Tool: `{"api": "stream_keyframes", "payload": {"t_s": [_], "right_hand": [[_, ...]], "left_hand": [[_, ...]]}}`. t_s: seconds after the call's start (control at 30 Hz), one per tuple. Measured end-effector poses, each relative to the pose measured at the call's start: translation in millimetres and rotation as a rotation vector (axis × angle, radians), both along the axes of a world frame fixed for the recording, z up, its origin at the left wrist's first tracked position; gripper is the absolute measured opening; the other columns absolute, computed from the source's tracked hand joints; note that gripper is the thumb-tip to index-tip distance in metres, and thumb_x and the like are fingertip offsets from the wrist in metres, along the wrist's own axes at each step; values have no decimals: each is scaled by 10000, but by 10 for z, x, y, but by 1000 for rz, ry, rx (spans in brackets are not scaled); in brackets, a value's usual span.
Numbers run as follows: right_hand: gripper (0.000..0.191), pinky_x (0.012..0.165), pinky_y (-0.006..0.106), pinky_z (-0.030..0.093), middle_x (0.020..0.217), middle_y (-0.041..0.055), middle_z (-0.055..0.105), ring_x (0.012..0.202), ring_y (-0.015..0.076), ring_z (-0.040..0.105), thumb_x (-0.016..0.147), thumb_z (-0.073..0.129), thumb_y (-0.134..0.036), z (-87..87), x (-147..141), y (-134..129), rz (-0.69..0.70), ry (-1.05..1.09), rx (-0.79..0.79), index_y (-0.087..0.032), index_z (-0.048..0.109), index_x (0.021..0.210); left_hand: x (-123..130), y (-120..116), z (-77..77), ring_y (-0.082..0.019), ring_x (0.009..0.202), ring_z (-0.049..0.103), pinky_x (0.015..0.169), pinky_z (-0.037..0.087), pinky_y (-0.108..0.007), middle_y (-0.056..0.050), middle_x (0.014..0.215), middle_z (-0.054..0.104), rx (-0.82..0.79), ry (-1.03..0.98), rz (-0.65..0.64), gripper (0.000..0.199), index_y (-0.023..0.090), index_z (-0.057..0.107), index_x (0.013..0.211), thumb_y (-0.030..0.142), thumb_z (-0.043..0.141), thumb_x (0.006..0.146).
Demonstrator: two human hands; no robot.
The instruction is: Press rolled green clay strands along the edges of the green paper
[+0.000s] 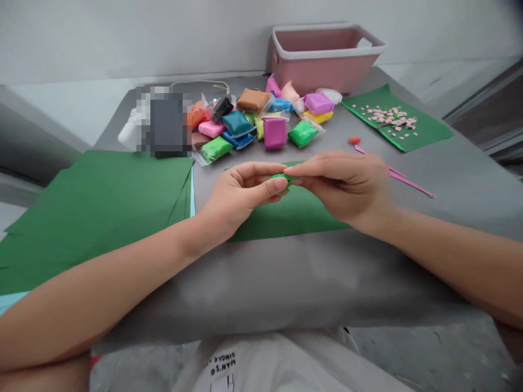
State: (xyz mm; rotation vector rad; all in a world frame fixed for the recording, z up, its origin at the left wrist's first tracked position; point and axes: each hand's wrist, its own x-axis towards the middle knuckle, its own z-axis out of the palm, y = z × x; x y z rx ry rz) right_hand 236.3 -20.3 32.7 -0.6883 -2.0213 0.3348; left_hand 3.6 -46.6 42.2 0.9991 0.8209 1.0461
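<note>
A small piece of bright green modelling clay (281,177) is pinched between the thumb and fingers of my left hand (249,188). From the other side, my right hand (347,182) has its fingertips closed on the clay's right end. Both hands are raised above a green sheet of paper (302,215) on the table. Just beyond the right hand lie pink plastic modelling tools (412,184) and a small orange-red lump of clay (354,140). My fingers hide part of the green piece.
Several coloured clay packets (239,124) lie across the back of the table, before a pink basket (322,65). Stacked green paper (102,201) covers the left side. At the back right, a green sheet (429,133) bears a pale pink blossom-tree design. A blurred-out dark object (166,125) stands back left.
</note>
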Motion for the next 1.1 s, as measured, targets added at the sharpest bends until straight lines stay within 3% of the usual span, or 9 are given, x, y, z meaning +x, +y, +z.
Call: {"api": "stream_keyframes", "payload": {"t_s": [0.13, 0.23, 0.33, 0.47, 0.7, 0.8, 0.9, 0.97, 1.1], "right_hand": [[363, 935, 427, 760, 1199, -17, 921, 1030, 235, 891, 1174, 661, -247, -2, 34, 37, -73, 51, 29, -438, 883, 1390], [435, 1100, 460, 735, 1404, 53, 881, 1256, 274, 867, 1156, 699, -303, -78, 25, 108, -19, 45, 133, -375, 798, 1574], [505, 1125, 430, 735, 1421, 61, 877, 1284, 280, 866, 1073, 858, -302, -147, 22, 168, 88, -48, 287, -381, 792, 1568], [466, 1022, 388, 764, 1336, 10, 905, 1151, 241, 899, 1101, 783, -144, -78, 60, 127, 127, -64, 300, -452, 855, 1443], [351, 846, 374, 773, 1135, -50, 933, 938, 232, 915, 1120, 826, -250, 134, 110, -41, -84, 81, 55, -474, 886, 1385], [293, 831, 334, 761, 1175, -46, 933, 938, 209, 914, 1162, 761, -288, 63, 67, -63, -38, 40, 40, -435, 881, 1385], [311, 992, 366, 765, 1341, 8, 906, 1155, 238, 900, 1198, 690, -338, -35, -1, -63, 100, 61, -30, -392, 834, 1468], [399, 1098, 401, 746, 1411, 40, 869, 1298, 267, 853, 1135, 797, -382, -82, -42, -56, 160, 122, -91, -391, 783, 1533], [416, 990, 369, 764, 1172, 16, 845, 1114, 228, 856, 1078, 869, -367, -93, -61, -39, 130, 215, -206, -391, 785, 1485]], "left_hand": [[-6, -18, 2, -207, 1107, 867, 1120, 665, -375, -17, 1113, 914, -69, -77, 2, 403, 261, 906, 1170, 428, 1094, 855], [-30, -20, 28, -262, 1348, 837, 1231, 621, -426, -49, 1228, 917, -164, -149, -40, 273, 262, 859, 1251, 378, 934, 1016], [-57, -6, 61, -365, 1503, 765, 1308, 564, -510, -90, 1279, 918, -202, -159, -160, 335, 246, 843, 1232, 487, 903, 1006], [-72, 3, 96, -399, 1601, 686, 1348, 506, -513, -91, 1284, 924, -191, -144, -209, 333, 246, 862, 1154, 498, 937, 950], [-24, -29, 100, -333, 1417, 815, 1280, 577, -476, -98, 1319, 920, -211, -121, -120, 261, 238, 871, 1195, 389, 936, 992], [1, -23, 81, -328, 1352, 848, 1234, 618, -454, -82, 1231, 927, -201, -116, -148, 306, 240, 876, 1196, 414, 981, 966], [4, -14, 62, -314, 1322, 862, 1192, 642, -420, -56, 1142, 928, -196, -139, -120, 257, 250, 872, 1129, 443, 960, 984], [-2, -14, 55, -303, 1310, 864, 1191, 645, -417, -57, 1165, 929, -194, -149, -108, 221, 251, 872, 1137, 443, 898, 1031], [-3, -28, 49, -281, 1231, 876, 1155, 656, -410, -84, 1156, 929, -209, -139, -143, 197, 229, 874, 1169, 395, 792, 1100]]}}
